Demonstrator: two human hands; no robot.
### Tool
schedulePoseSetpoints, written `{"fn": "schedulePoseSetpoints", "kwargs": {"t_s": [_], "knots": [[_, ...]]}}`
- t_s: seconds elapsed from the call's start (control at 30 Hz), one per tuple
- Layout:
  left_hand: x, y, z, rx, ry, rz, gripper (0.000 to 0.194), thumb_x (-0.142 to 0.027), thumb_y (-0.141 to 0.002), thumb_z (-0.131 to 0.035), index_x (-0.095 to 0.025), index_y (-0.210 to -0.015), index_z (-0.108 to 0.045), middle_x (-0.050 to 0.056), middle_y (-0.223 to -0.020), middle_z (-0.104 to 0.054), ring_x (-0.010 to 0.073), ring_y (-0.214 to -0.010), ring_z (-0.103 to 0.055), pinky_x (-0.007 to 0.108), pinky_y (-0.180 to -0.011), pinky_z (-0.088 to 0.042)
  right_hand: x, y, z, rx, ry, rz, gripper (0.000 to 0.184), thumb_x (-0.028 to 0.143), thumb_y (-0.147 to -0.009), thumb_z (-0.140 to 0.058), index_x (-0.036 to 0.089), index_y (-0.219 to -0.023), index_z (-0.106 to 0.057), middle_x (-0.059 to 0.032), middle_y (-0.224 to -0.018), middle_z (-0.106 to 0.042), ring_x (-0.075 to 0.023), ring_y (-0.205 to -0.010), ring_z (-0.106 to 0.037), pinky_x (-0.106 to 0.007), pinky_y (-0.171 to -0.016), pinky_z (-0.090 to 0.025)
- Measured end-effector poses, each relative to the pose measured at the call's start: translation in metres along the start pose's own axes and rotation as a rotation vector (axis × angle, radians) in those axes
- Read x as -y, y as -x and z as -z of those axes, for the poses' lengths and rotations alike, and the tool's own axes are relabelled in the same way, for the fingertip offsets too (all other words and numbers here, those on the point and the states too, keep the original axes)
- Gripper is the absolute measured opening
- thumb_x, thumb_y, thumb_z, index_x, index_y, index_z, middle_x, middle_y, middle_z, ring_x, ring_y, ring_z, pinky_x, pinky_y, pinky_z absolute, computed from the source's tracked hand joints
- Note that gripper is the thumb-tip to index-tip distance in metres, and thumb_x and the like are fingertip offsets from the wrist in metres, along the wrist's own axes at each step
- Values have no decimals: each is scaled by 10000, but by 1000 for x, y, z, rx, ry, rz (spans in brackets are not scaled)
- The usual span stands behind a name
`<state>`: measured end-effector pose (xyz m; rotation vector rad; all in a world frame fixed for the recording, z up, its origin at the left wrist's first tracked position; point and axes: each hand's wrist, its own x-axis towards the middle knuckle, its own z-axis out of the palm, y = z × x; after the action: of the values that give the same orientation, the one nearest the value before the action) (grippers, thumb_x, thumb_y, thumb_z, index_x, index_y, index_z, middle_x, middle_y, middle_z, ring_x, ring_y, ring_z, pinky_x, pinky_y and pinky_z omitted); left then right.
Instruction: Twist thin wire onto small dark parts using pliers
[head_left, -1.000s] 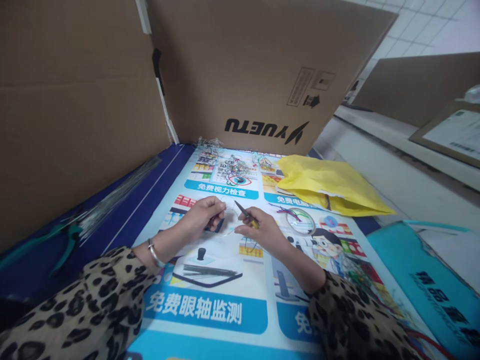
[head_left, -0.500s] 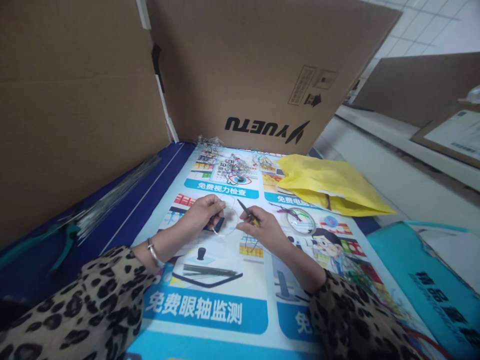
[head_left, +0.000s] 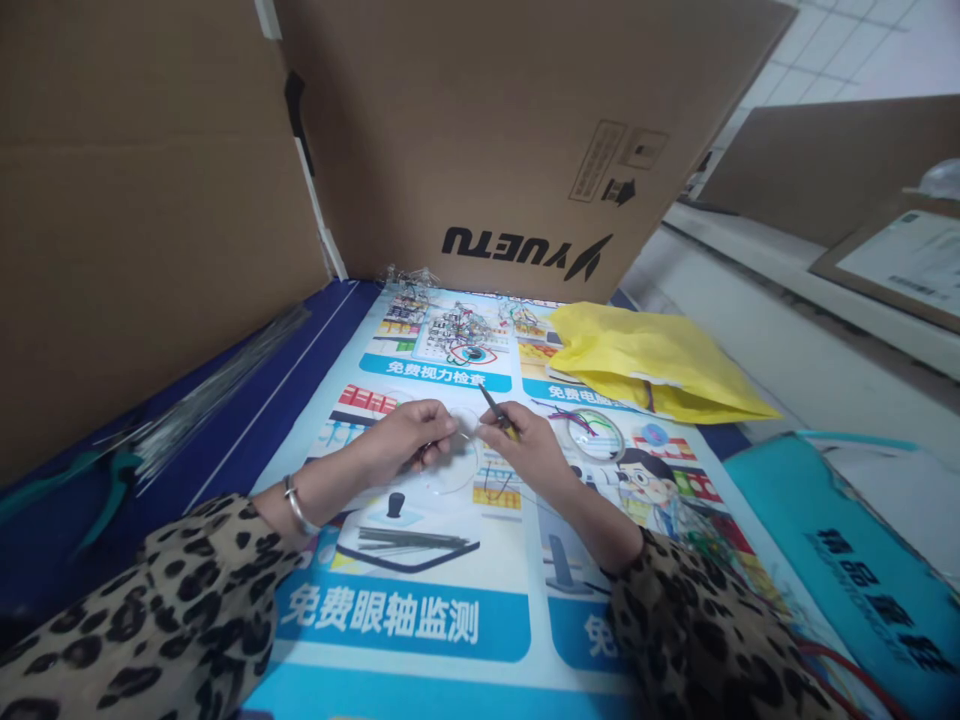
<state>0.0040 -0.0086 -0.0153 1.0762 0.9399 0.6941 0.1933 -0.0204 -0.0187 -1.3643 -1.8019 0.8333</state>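
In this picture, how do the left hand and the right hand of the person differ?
The left hand seems to pinch a thin loop, while the right hand grips a dark-tipped tool with some yellow on it. A silver bangle circles the left hand's wrist; none shows at the right hand's wrist.
Both hands are bare, and both arms wear spotted sleeves.

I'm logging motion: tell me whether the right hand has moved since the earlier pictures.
Yes, slightly: against the poster, the right hand has shifted forward, away from the body, and a little rightward.
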Motion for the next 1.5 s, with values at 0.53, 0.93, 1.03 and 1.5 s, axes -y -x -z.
{"fn": "schedulePoseSetpoints", "kwargs": {"t_s": [0.53,0.93,1.03,1.5], "knots": [[0,3,-2,143,131,63,244,-336,-727,-619,-153,-696,-462,-36,-575,-490,16,-372,-351,135,-319,-227,1,-2,4,151,-54,22,189,374,-771,-505,187,-746,-510,42,-647,-488,-91,-609,-423,-213,-572,-343],[-3,7,-7,197,395,103,174,-201,-724,-611,-152,-705,-445,-56,-542,-419,7,-378,-319,112,-330,-192,12,-3,6,247,-386,-168,140,285,-684,-592,184,-744,-514,45,-643,-501,-79,-574,-425,-228,-573,-352],[-4,8,-9,203,381,113,191,-230,-732,-611,-154,-701,-438,-57,-528,-419,9,-377,-315,115,-336,-207,15,-1,5,263,-533,-222,164,270,-661,-615,176,-765,-530,33,-643,-539,-86,-584,-463,-244,-596,-371],[7,0,-9,36,133,-21,223,-331,-760,-575,-172,-709,-426,-44,-540,-496,42,-364,-396,160,-342,-288,18,-2,7,217,-480,-215,202,332,-663,-632,166,-761,-571,34,-619,-528,-89,-585,-471,-262,-605,-381]]}}
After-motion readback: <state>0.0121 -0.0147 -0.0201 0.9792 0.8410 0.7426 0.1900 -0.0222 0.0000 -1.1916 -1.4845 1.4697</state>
